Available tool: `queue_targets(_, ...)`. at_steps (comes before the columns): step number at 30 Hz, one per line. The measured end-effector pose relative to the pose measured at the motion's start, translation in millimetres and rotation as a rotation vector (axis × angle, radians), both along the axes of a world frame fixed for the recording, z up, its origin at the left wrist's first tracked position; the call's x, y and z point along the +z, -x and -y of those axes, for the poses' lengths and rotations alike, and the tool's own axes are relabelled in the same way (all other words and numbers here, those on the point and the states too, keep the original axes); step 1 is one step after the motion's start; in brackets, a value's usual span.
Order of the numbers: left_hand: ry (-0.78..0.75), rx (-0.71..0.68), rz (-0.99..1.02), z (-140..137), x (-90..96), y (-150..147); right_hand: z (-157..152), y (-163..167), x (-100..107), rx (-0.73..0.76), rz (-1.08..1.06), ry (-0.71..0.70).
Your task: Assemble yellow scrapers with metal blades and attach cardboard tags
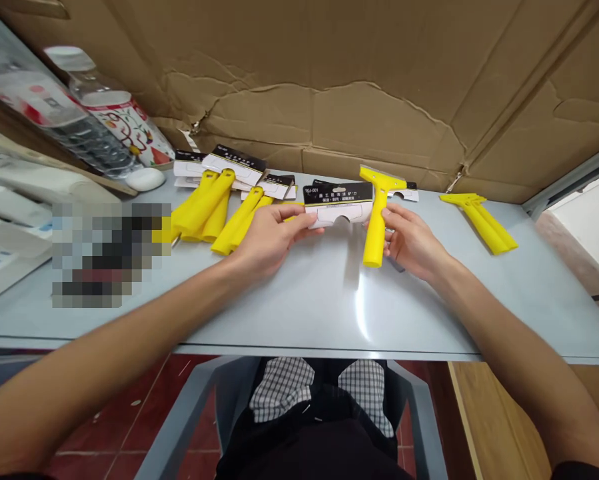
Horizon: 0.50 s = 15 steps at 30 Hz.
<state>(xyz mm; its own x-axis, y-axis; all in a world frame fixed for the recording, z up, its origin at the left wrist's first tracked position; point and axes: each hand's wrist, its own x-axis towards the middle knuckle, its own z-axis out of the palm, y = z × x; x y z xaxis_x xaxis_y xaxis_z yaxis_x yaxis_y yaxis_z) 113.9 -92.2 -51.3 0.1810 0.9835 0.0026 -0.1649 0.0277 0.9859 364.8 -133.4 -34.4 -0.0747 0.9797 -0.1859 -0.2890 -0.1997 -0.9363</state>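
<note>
My left hand pinches the left end of a black-and-white packaging card with a rounded notch in its lower edge. In my right hand is a yellow scraper, upright with its wide head at the top, just right of the card. Behind the scraper lies another card, partly covered. Left of my left hand, several yellow scrapers with cards on their heads lie in a pile. To the right of my right hand lie yellow scrapers without cards, side by side.
A cardboard sheet stands along the back of the grey table. Plastic bottles and white packages crowd the left side. A pixelated dark patch covers something near the scraper pile.
</note>
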Motion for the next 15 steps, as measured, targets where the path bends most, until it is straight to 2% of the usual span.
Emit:
queue_targets(4,0.033,-0.078,-0.153,8,4.8,4,-3,-8,8,-0.079,0.034,-0.003)
queue_targets(10,-0.109,-0.217,-0.406,14,17.2,9,-8,-18,11,-0.25,0.065,-0.115)
queue_targets(15,-0.187,-0.356,-0.428,17,18.1,8,-12,-22,10,-0.394,0.024,-0.155)
